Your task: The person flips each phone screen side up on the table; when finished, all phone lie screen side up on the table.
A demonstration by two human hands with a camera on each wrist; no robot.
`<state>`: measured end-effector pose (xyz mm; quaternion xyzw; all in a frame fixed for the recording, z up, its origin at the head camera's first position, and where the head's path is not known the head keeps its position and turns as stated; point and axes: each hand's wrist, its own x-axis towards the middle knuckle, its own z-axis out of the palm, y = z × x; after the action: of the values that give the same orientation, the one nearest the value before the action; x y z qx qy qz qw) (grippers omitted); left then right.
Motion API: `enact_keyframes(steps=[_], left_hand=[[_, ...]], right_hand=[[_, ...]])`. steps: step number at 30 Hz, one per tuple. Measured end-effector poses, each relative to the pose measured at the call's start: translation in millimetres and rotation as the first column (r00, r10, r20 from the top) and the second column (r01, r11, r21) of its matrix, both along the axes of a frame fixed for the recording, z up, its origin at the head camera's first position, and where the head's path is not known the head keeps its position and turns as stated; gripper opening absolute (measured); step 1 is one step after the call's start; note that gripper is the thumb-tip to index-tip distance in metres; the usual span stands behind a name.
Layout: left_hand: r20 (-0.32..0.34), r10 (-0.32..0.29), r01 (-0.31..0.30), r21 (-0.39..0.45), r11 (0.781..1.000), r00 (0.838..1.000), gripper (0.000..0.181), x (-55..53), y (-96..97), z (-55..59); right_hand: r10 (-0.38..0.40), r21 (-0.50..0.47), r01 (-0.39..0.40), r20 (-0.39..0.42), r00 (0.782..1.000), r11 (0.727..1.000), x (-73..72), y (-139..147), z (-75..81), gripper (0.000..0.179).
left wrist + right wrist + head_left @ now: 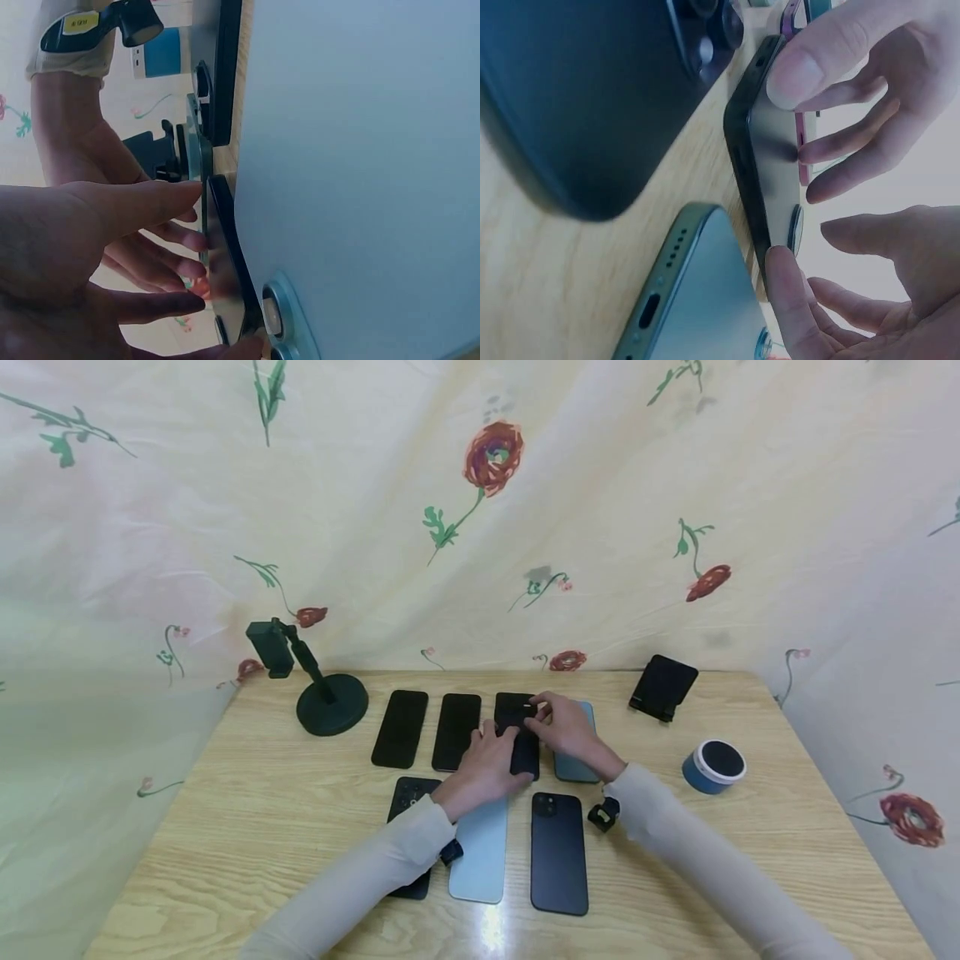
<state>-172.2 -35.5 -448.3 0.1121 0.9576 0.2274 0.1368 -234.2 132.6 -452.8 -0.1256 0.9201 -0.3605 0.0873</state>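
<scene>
Both hands are at a black phone [529, 760] that lies in the back row on the table. My left hand [487, 766] spans it from the left; in the right wrist view its thumb [795, 79] touches the phone's near end. From the right comes my right hand [566, 727], with a fingertip [784, 262] touching the phone's side edge. Fingers of both hands look mostly straight or loosely bent. Beneath the right hand lies a blue-grey phone [574, 769], partly covered. A light blue phone [482, 856] sits below the left hand.
Two black phones [400, 729] lie at the back left. A black phone [411, 791] under the left forearm and a dark blue phone [559, 856] are in front. Around them stand a black phone stand [333, 706], a black folding stand [663, 685] and a blue-and-white round container [712, 768].
</scene>
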Motion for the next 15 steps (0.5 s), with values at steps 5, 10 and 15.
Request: enact_keyframes(steps=[5, 10, 15], left_hand=[[-0.009, -0.013, 0.012, -0.022, 1.000, 1.000, 0.077, -0.7, 4.2, 0.5], [-0.015, -0.034, 0.033, -0.073, 0.997, 0.999, 0.079, -2.3, 8.6, 0.6], [-0.011, -0.052, 0.050, -0.137, 0.989, 0.999, 0.081, -2.6, 14.3, 1.9]], right_hand=[[-0.011, 0.002, 0.011, 0.003, 1.000, 1.000, -3.7, 3, -1.0, 0.044], [-0.023, 0.030, 0.024, -0.008, 1.000, 0.999, -6.3, 3, -1.5, 0.045], [-0.039, 0.062, 0.040, -0.006, 0.999, 0.997, -9.3, 2, -0.6, 0.045]])
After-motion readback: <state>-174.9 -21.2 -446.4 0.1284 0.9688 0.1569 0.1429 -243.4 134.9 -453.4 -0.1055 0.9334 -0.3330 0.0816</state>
